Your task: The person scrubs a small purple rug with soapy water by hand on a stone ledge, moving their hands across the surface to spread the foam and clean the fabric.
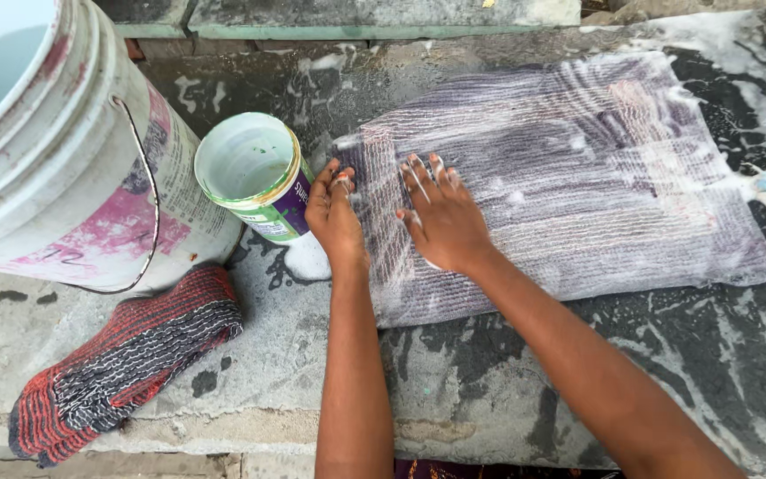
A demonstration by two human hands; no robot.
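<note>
Soapy purple-grey woven cloth point(569, 177) lies flat under both hands. The right hand point(443, 222) presses on it palm down with its fingers spread, gripping nothing. The left hand point(334, 217) rests just beside it at the cloth's near-left edge, its fingers curled loosely against the fabric; whether it pinches the edge cannot be told. The cloth is a rectangle whose long axis runs from the hands toward the right, tilted a little so its far corner points to the upper right. White suds streak its ribbed surface.

It is spread on a wet, dark stone slab point(489, 372) that is patchy with foam. Just left of the left hand stands 1 small open tin point(254, 173) with a green rim, holding pale milky liquid. Beyond that sits 1 large white bucket point(55, 168) with pink stains and a wire handle; the view cuts off its inside. A red-and-black striped cloth point(126, 359) lies folded on the slab below the bucket.
</note>
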